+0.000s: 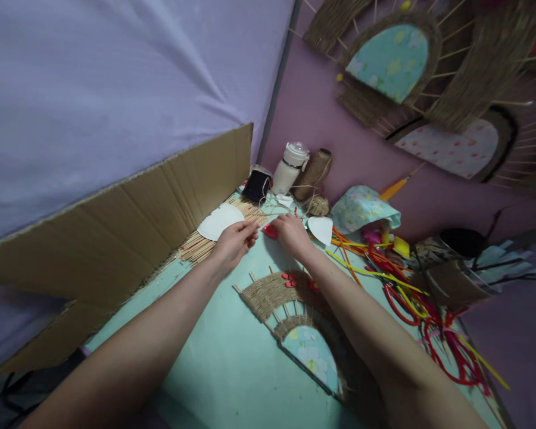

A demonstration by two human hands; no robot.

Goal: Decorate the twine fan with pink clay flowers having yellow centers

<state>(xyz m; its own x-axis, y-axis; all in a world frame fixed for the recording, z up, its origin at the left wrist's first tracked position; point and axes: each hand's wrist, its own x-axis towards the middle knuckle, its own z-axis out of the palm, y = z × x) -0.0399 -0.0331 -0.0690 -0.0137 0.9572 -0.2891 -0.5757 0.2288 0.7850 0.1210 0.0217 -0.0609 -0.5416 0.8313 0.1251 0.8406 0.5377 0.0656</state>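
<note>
1. My left hand (236, 241) is near the middle of the scene, its thumb and fingertips drawn together; I cannot tell whether they pinch something thin.
2. My right hand (290, 232) is just to its right, fingers curled down at a small, glossy red piece (270, 231). They seem to touch it, but I cannot tell whether they grasp it.
3. The fan-shaped piece of brown twine woven over thin wooden sticks (268, 295) lies nearer me on the mint-green tabletop (205, 339), partly under my right forearm.
4. On it, the outer and inner twine bands look woven in the part I can see, and the flowered blue half-round centre (311, 354) is in place. Bare sticks show between the bands.
5. A cluster of red dots (289, 280) sits on the outer band, with more red beside my forearm. I judge the weaving well advanced and the red decoration partly done; my arm hides too much to say what remains.
6. At the far left, a white half-round card (221, 221) rests on loose sticks (196, 247).
</note>
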